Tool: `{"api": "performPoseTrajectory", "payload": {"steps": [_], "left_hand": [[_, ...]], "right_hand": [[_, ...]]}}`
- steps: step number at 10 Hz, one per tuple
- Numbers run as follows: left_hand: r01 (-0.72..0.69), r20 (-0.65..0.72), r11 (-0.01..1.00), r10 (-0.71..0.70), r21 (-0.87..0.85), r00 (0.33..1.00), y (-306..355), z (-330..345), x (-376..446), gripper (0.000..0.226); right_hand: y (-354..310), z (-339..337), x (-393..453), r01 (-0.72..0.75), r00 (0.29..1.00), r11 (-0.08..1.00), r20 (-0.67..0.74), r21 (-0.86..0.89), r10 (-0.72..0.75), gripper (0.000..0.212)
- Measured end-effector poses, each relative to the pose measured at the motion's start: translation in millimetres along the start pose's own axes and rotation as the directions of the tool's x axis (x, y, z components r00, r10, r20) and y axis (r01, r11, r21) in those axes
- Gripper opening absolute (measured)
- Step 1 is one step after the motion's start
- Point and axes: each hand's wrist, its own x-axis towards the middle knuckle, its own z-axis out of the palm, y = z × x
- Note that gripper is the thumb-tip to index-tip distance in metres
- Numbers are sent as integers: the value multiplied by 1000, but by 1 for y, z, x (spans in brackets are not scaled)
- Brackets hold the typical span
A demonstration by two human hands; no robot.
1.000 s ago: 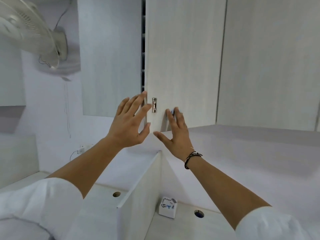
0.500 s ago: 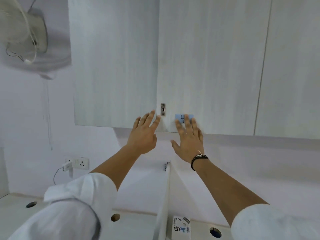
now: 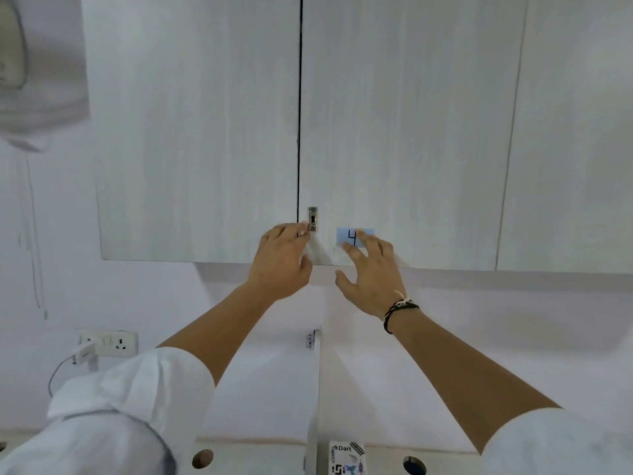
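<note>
A pale wood-grain wall cabinet hangs overhead. Its middle door (image 3: 404, 132) sits flush with the left door (image 3: 198, 132), with a thin dark seam between them. A small metal lock (image 3: 312, 219) is near the middle door's lower left corner, and a blue label marked 4 (image 3: 344, 235) is beside it. My left hand (image 3: 284, 258) has bent fingers, their tips against the seam just left of the lock. My right hand (image 3: 371, 272), with a dark bracelet at the wrist, spreads its fingers on the middle door and partly covers the label.
A third cabinet door (image 3: 575, 132) is on the right. A wall fan (image 3: 13, 63) shows at the upper left. Below are a wall socket with a plugged charger (image 3: 106, 342), an upright divider panel (image 3: 313, 389), a desk with cable holes (image 3: 202, 458) and a small white Dart box (image 3: 346, 457).
The middle door swung from ajar to flush with its neighbour. Both hands followed it in, the left hand's fingers bending. The view shifted to face the cabinet squarely.
</note>
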Motion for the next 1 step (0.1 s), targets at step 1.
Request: {"api": "performPoseTrajectory", "payload": {"steps": [1], "left_hand": [[181, 41, 921, -178, -344, 983, 5, -33, 28, 41]], "right_hand": [[-11, -39, 25, -142, 990, 952, 37, 271, 137, 65]]}}
